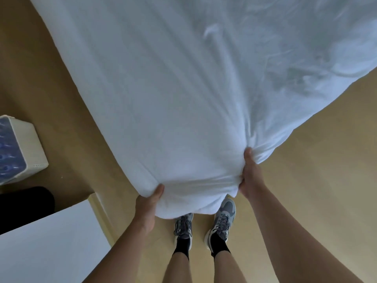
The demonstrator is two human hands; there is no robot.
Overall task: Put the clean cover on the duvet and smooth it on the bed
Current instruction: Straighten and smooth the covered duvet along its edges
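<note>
A large white covered duvet (183,88) stretches from the top of the view down to me, wrinkled on its right side. Its near end is bunched and lifted above the floor, just over my feet. My left hand (148,209) grips the lower left of that end, thumb on top. My right hand (251,174) clutches the gathered fabric at the lower right, thumb pressed into the folds. The bed under the duvet is hidden.
Tan wooden floor (306,150) lies on both sides of the duvet. My grey sneakers (204,227) stand below the held end. A white box with a blue patterned face (22,148) sits at the left, a dark object (24,203) below it, a white surface (51,242) at the lower left.
</note>
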